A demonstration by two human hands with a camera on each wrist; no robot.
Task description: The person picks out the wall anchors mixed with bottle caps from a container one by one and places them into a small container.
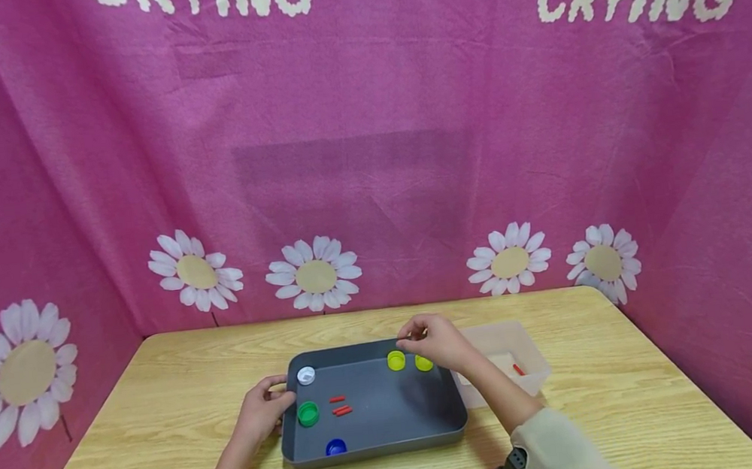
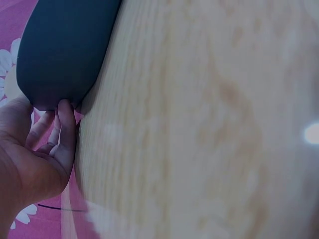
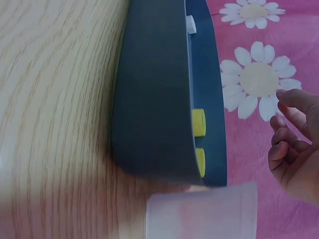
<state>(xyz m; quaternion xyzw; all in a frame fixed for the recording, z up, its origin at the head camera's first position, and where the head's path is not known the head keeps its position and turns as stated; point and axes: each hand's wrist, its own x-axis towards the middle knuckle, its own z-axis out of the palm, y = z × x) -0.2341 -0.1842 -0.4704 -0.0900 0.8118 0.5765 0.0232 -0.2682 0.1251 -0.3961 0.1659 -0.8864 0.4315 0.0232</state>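
A dark grey tray (image 1: 380, 415) stands on the wooden table. At its left side my left hand (image 1: 261, 410) grips the wall, thumb by the rim and fingers against the outside; the left wrist view shows those fingers (image 2: 66, 132) at the tray's end. My right hand (image 1: 435, 340) is over the far right corner, its fingers loosely bent with nothing visible between them. Below it lie two yellow caps, one left (image 1: 396, 360) and one right (image 1: 424, 363). Elsewhere in the tray are a white cap (image 1: 306, 376), a green cap (image 1: 308, 414), a blue cap (image 1: 335, 447) and several small red sticks (image 1: 342, 411).
A translucent plastic box (image 1: 533, 383) stands against the tray's right end, with a red stick (image 1: 518, 369) inside. A pink curtain with white daisies (image 1: 358, 191) hangs behind the table (image 1: 180, 389) and along both sides.
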